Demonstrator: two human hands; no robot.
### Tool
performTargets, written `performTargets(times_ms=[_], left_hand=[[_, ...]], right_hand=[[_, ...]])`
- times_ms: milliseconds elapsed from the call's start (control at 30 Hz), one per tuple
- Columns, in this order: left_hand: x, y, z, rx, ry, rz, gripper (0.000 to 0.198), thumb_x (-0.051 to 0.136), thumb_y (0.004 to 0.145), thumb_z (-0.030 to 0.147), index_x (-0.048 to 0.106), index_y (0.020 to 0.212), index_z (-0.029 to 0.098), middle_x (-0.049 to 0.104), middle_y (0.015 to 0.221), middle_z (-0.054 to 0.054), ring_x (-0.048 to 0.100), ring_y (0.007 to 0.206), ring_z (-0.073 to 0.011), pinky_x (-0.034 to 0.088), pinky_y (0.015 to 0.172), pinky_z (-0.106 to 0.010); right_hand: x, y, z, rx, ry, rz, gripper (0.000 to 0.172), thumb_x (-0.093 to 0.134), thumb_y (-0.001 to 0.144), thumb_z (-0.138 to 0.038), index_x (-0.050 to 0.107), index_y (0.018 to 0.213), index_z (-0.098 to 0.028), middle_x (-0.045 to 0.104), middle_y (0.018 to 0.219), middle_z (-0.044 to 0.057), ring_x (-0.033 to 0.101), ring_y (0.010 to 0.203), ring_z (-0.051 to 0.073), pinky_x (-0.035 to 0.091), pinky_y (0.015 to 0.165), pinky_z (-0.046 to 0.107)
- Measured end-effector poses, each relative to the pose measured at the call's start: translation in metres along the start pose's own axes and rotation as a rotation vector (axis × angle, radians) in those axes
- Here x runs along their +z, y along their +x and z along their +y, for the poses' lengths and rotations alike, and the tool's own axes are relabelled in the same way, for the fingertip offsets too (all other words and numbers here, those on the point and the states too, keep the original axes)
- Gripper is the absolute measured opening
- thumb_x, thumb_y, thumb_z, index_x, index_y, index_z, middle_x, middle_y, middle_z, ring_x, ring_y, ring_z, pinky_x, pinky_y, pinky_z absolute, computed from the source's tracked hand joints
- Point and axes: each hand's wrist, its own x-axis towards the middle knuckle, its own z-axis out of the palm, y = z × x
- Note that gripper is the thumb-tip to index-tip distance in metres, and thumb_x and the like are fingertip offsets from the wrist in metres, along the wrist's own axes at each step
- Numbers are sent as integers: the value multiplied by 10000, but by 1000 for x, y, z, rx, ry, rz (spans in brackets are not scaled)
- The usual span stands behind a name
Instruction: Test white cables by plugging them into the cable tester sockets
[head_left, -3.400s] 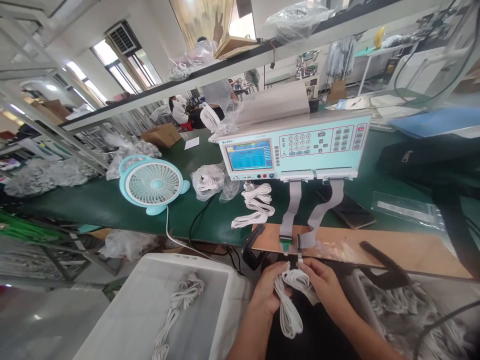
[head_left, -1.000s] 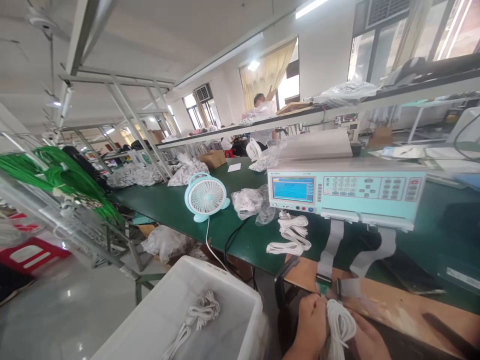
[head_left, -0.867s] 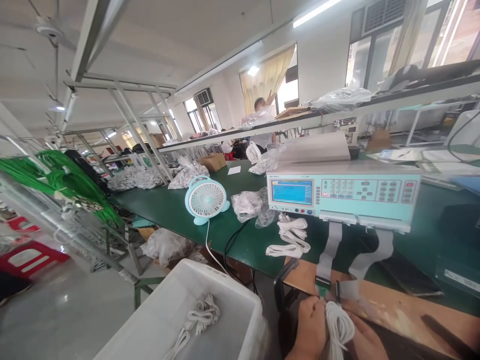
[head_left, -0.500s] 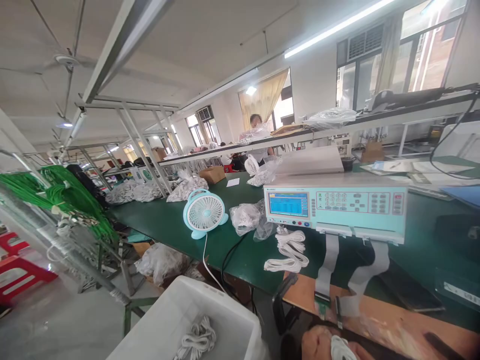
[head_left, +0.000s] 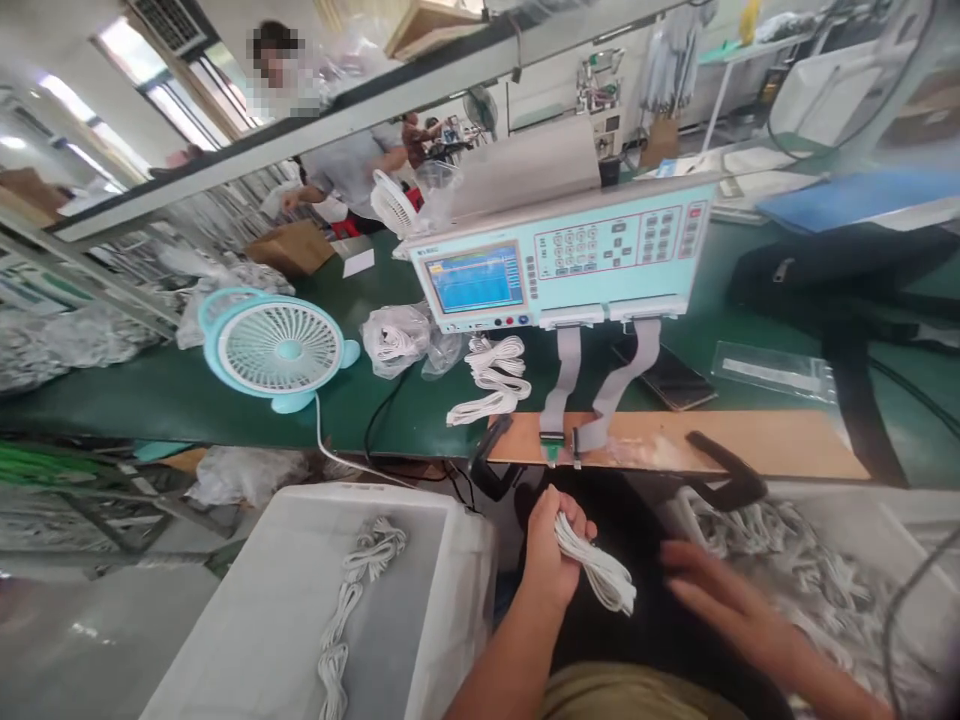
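My left hand (head_left: 551,545) is closed around a coiled white cable bundle (head_left: 600,572), held below the wooden board (head_left: 750,450). My right hand (head_left: 709,590) is open, its fingers stretched flat, apart from the bundle and beside the heap of white cables (head_left: 795,580) at the right. Two grey ribbon leads (head_left: 600,395) hang from the pale blue tester (head_left: 559,255) down to small connectors (head_left: 561,452) at the board's front edge. Nothing is plugged into those connectors.
A white bin (head_left: 300,610) at the lower left holds two coiled cables (head_left: 360,570). A pale blue desk fan (head_left: 274,350), bagged cables (head_left: 397,340) and loose white bundles (head_left: 491,380) stand on the green bench (head_left: 150,390). Another person (head_left: 345,165) works behind the far shelf.
The view has dropped back down to the bench front. The bundle has come away from the connectors; my left hand alone holds it, and my right hand has let go and opened toward the right.
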Motion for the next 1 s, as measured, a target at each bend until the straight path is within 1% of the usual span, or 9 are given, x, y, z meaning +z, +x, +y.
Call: performTargets(times_ms=[67, 100, 267, 400, 467, 633, 767, 867, 1000], left_hand=[[4, 1, -1, 16, 11, 32, 360, 543, 844, 355, 362, 623, 136, 316, 581, 34, 321, 478, -68, 342, 502, -246], [6, 1, 0, 14, 27, 71, 363, 547, 839, 375, 360, 637, 139, 310, 591, 34, 331, 490, -71, 340, 499, -244], [-6, -2, 9, 96, 506, 162, 301, 519, 834, 464, 469, 890, 173, 443, 783, -14, 494, 750, -132, 420, 627, -257], [-26, -17, 6, 383, 1106, 102, 299, 527, 842, 317, 485, 1110, 193, 405, 1146, -85, 445, 1034, -164, 394, 893, -298], [-32, -25, 4, 415, 1277, 71, 305, 528, 833, 274, 461, 1117, 187, 386, 1174, -87, 452, 1045, -159, 392, 916, -304], [-31, -36, 3, 264, 1291, 88, 230, 606, 749, 259, 490, 918, 155, 451, 1047, -77, 501, 925, -162, 442, 633, -236], [-33, -32, -1, 321, 1382, 45, 147, 591, 770, 260, 513, 724, 145, 491, 905, -49, 506, 855, -149, 426, 735, -256], [-36, -30, -4, 245, 1347, -19, 182, 522, 833, 301, 509, 734, 149, 492, 832, -39, 508, 771, -140, 429, 685, -246], [-33, -31, 2, 137, 1320, -113, 164, 430, 884, 314, 500, 878, 167, 503, 844, -38, 494, 704, -133, 402, 592, -226]], right_hand=[[36, 4, -29, -75, 199, -353, 576, 539, 831, -382, 327, 1356, -274, 411, 1343, 68, 502, 1124, 180, 440, 953, 309], [50, 7, -42, -161, 191, -378, 628, 571, 813, -352, 291, 1371, -276, 388, 1355, 66, 465, 1165, 188, 416, 978, 318], [75, 19, -58, -277, 131, -268, 540, 492, 869, -385, 317, 1364, -260, 361, 1373, 65, 391, 1222, 188, 349, 1028, 336], [74, 23, -48, -279, -12, -116, 462, 434, 897, -399, 388, 1335, -259, 506, 1154, 66, 497, 1020, 157, 413, 929, 329], [76, 24, -47, -320, -90, -34, 390, 417, 907, -380, 461, 1273, -252, 537, 1032, 58, 514, 925, 141, 437, 869, 310], [86, 26, -46, -450, -232, 100, 326, 419, 914, -286, 473, 1229, -222, 501, 900, 47, 522, 797, 101, 473, 728, 235], [90, 26, -41, -528, -345, 133, 340, 413, 913, -264, 455, 1241, -185, 474, 877, 55, 525, 724, 92, 483, 663, 222], [85, 26, -40, -476, -396, 62, 368, 369, 922, -286, 438, 1258, -152, 478, 911, 81, 537, 727, 107, 489, 667, 251], [68, 28, -50, -362, -429, -93, 374, 308, 936, -358, 471, 1232, -196, 502, 1003, 90, 552, 888, 147, 473, 811, 302]])
